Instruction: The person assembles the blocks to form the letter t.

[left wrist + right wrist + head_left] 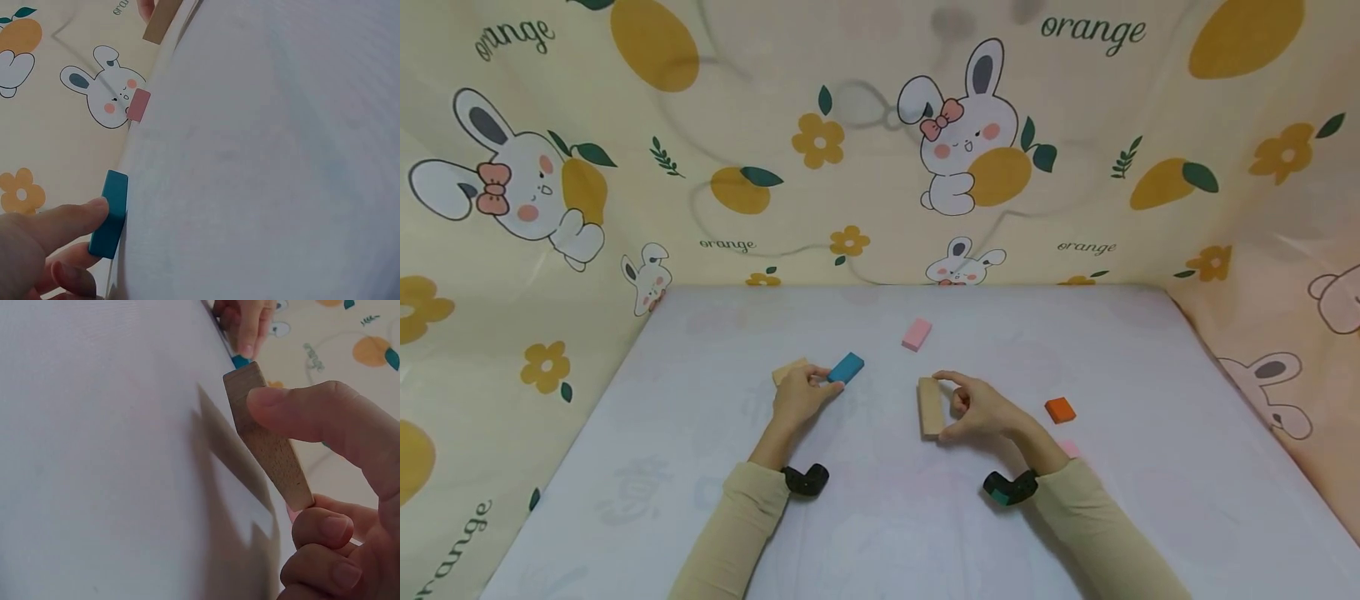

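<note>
My left hand (801, 393) pinches a small blue block (847, 367) between thumb and fingers. In the left wrist view the thumb lies against one side of the blue block (111, 214). Behind that hand a plain wooden block (789, 370) is partly hidden. To the right, my right hand (988, 407) holds a longer wooden block (930, 408) by its two ends. The right wrist view shows this wooden block (265, 434) tilted, thumb on its near end and a finger at the other, its shadow falling on the white surface beside it.
A pink block (917, 334) lies farther back on the white table (865, 517). An orange block (1061, 410) is right of my right hand, and another pink block (1069, 448) shows partly behind the right forearm. A patterned cloth (865, 183) hangs around the back and sides.
</note>
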`<move>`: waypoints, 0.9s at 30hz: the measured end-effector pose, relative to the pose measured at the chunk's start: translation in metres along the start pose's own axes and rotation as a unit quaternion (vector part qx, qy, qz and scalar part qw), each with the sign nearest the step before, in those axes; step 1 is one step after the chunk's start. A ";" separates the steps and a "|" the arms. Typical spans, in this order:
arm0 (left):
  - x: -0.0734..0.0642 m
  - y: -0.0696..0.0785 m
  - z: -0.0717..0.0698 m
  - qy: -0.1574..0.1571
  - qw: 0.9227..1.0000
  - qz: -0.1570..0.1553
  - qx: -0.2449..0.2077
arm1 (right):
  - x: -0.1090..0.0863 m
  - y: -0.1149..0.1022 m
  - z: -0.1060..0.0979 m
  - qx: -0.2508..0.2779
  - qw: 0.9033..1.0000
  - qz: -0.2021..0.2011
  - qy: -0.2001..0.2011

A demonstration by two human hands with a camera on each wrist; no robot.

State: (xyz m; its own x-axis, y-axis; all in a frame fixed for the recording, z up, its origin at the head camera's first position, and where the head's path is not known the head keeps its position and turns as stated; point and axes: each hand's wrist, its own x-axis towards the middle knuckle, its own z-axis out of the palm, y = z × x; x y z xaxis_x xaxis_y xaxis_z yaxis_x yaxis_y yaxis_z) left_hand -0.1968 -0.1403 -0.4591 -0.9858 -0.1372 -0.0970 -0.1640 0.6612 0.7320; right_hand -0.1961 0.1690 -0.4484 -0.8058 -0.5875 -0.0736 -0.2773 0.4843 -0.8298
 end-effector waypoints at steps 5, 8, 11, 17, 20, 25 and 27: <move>0.001 -0.001 0.001 -0.002 1.000 -0.004 0.004 | 0.003 -0.001 0.004 -0.012 1.000 0.006 -0.003; 0.001 -0.001 0.002 -0.003 1.000 -0.004 0.002 | 0.005 -0.004 0.005 -0.020 1.000 0.015 -0.002; 0.001 -0.001 0.002 -0.003 1.000 -0.003 0.001 | 0.007 -0.006 0.007 -0.020 0.999 0.025 -0.006; 0.001 -0.001 0.001 -0.005 1.000 -0.009 0.008 | 0.010 -0.008 0.011 -0.026 0.999 0.043 -0.011; 0.001 -0.001 0.001 -0.007 1.000 -0.008 0.006 | 0.010 -0.008 0.012 -0.029 0.999 0.045 -0.010; 0.000 0.000 0.000 -0.010 1.000 -0.003 -0.002 | 0.011 -0.008 0.012 -0.034 0.998 0.050 -0.010; 0.000 0.000 0.000 -0.010 1.000 -0.002 -0.003 | 0.011 -0.009 0.012 -0.040 0.998 0.053 -0.012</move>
State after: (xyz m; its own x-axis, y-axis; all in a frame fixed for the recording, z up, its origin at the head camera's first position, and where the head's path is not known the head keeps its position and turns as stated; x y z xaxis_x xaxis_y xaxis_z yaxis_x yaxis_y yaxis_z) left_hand -0.1964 -0.1404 -0.4590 -0.9857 -0.1245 -0.1133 -0.1674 0.6556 0.7363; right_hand -0.1963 0.1502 -0.4489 -0.8202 -0.5456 -0.1720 -0.2333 0.5935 -0.7703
